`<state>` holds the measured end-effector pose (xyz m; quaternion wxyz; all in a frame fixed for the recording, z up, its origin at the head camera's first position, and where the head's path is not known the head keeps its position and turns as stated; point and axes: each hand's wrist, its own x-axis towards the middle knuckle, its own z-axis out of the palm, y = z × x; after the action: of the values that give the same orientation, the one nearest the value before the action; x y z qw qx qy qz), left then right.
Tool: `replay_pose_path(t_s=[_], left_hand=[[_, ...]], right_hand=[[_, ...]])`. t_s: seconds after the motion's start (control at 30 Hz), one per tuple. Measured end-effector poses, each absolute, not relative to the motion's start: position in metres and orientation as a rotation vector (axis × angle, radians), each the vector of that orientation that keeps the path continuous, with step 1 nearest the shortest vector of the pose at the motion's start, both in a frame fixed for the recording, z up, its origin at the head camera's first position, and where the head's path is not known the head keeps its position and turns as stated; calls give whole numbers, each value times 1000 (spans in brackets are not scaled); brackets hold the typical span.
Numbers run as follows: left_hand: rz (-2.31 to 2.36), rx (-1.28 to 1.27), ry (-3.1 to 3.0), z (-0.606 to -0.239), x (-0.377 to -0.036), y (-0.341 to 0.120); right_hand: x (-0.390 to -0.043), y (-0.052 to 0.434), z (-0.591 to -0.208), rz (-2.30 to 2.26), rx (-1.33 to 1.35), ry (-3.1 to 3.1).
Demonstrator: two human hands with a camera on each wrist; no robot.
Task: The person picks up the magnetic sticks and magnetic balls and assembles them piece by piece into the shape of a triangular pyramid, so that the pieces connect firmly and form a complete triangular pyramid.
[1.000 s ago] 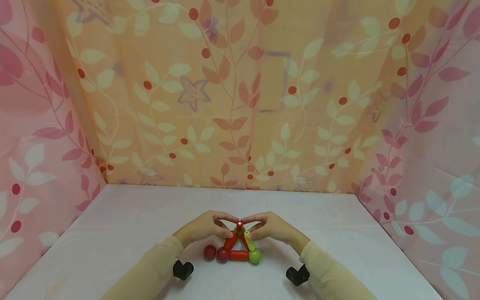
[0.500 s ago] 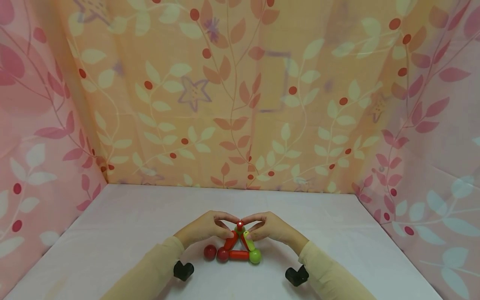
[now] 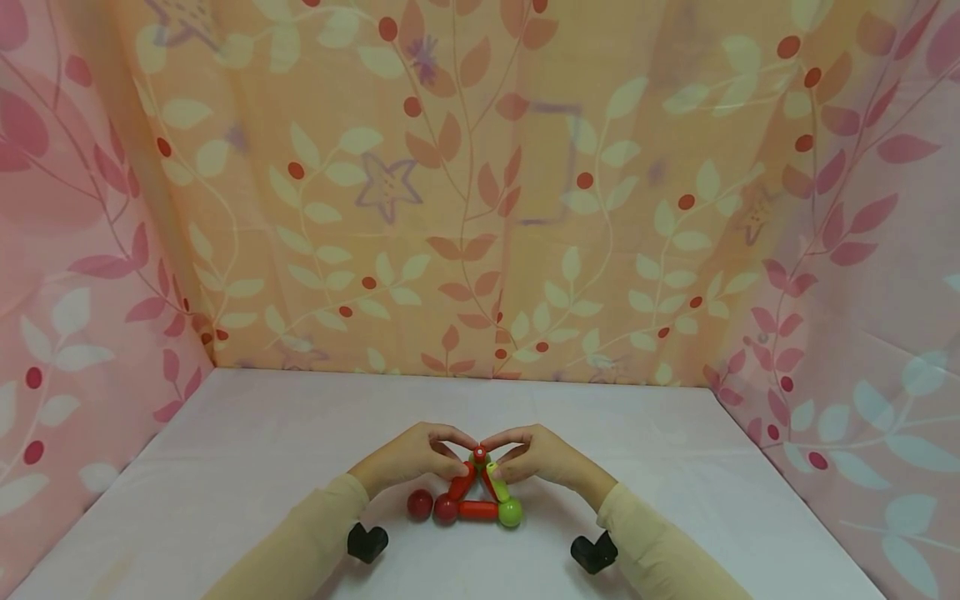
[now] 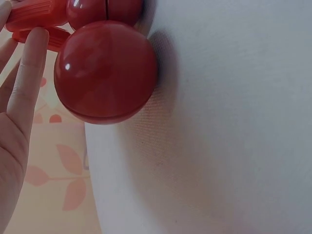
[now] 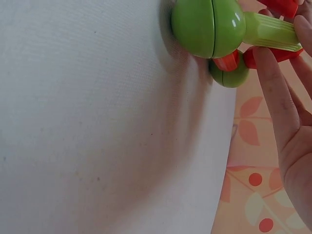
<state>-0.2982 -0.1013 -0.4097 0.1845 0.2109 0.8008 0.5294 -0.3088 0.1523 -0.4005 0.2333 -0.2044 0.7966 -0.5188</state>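
Low in the frame's centre, the left hand (image 3: 408, 458) and right hand (image 3: 543, 457) pinch the rod pyramid (image 3: 477, 492) at its apex, steadying the leaning rods.

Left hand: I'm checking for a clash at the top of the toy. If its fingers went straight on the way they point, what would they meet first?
Probably the right hand's fingertips, just across the red tip; depth is unclear.

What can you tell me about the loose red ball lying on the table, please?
The red ball is a glossy, plastic-looking sphere with a faint seam around it. It rests on the white table, at the left end of the row, beside the pyramid's red corner ball; whether they touch is unclear. The left hand is above it, not touching.
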Motion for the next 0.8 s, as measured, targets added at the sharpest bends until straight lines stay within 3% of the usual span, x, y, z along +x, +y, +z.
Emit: replay_pose_path(t_s=[0.8], left_hand=[[1547, 590, 2238, -411, -297, -100]], right_hand=[[-306, 151, -401, -1416, -565, 2219]])
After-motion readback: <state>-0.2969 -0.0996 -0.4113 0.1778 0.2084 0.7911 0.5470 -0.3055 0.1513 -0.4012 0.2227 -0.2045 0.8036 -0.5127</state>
